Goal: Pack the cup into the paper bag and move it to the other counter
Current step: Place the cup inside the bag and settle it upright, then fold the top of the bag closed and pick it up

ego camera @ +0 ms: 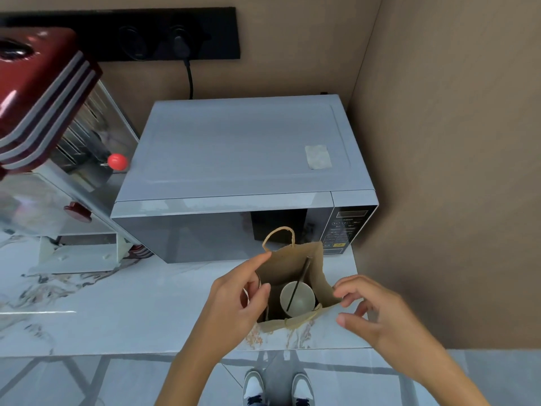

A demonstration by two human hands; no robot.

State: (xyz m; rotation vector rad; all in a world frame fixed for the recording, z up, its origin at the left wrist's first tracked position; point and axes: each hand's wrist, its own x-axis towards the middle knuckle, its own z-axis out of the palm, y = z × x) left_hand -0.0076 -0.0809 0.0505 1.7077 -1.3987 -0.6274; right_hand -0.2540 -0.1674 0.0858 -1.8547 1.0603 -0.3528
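A brown paper bag (288, 266) stands open on the marble counter, just in front of the microwave. Inside it, at the bottom right, sits a white cup (301, 300) with a black straw (301, 278) leaning up toward the far wall of the bag. My left hand (234, 300) pinches the bag's left rim between thumb and fingers. My right hand (371, 309) touches the bag's right rim with its fingertips, fingers curled and apart. One twisted paper handle (278, 234) sticks up at the far side; the near handle lies folded along the front rim.
A silver microwave (234, 159) fills the counter behind the bag, plugged into a black wall socket strip (175, 39). A red and chrome appliance (46, 118) stands at the left. A brown wall (453, 171) closes the right side. The counter edge (146, 351) runs near my feet.
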